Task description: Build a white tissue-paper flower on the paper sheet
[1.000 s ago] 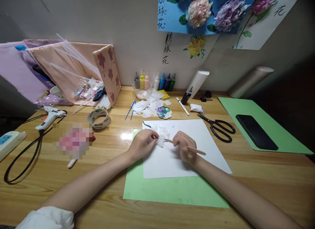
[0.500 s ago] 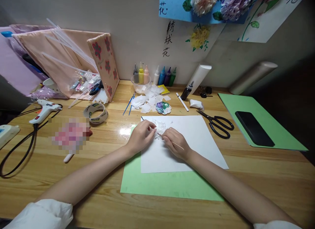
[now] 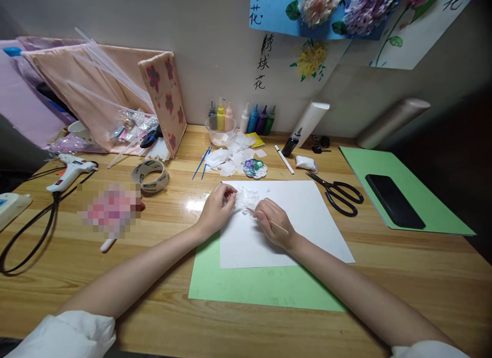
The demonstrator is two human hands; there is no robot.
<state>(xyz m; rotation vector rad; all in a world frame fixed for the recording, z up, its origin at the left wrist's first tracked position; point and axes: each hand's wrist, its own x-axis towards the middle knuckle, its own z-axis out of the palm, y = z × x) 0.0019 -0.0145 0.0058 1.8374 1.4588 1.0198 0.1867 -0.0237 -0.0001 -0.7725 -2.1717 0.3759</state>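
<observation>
My left hand (image 3: 216, 211) rests at the upper left corner of a white sheet (image 3: 300, 230), its fingers pinched on a crumpled clump of white tissue paper (image 3: 246, 199). My right hand (image 3: 272, 222) is closed round a thin wooden stick (image 3: 279, 227), whose tip points left into the tissue clump. The white sheet lies on a light green sheet (image 3: 261, 286) on the wooden table (image 3: 403, 276).
Black scissors (image 3: 340, 194) lie right of the white sheet, and a phone (image 3: 394, 200) lies on a second green sheet (image 3: 434, 204). Behind are tissue squares (image 3: 230, 158), a paint palette (image 3: 255, 168), small paint bottles (image 3: 240, 119) and a tape roll (image 3: 150, 176). A glue gun (image 3: 69, 171) lies far left.
My right hand slid left, turning the stick so its tip meets the tissue. My left hand shifted slightly up onto the clump. The camera tilted down a little.
</observation>
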